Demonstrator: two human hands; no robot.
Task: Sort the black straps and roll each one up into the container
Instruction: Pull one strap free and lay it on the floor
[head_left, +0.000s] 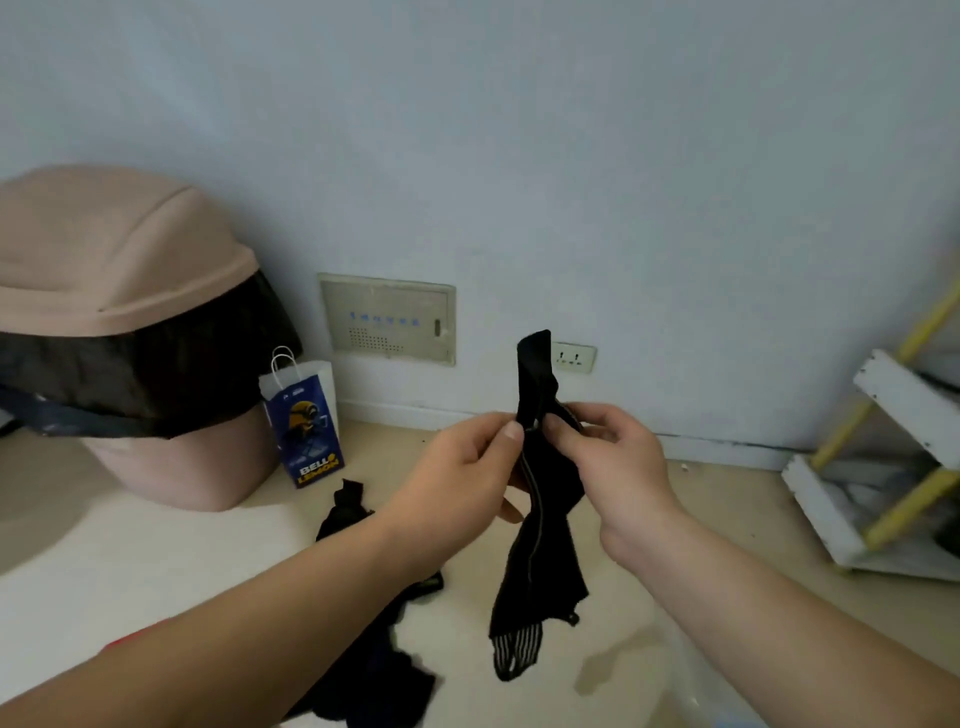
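Loose straps (374, 675) lie left of the held strap (545, 561) — it hangs vertically, left hand (457, 467) and right hand (618, 462) pinching it near its top, equally close.

Bin (182, 467) blocks left, rack (826, 512) rt, strap pile (374, 680) btwn.

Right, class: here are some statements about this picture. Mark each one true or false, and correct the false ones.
1. The left hand and the right hand both pinch one black strap, which hangs above the floor. True.
2. The pink bin stands to the right of the hands. False: it stands at the left, against the wall.
3. Other straps lie in a heap on the floor under the left arm. True.
4. The blue paper bag lies flat on the floor. False: it stands upright beside the pink bin.
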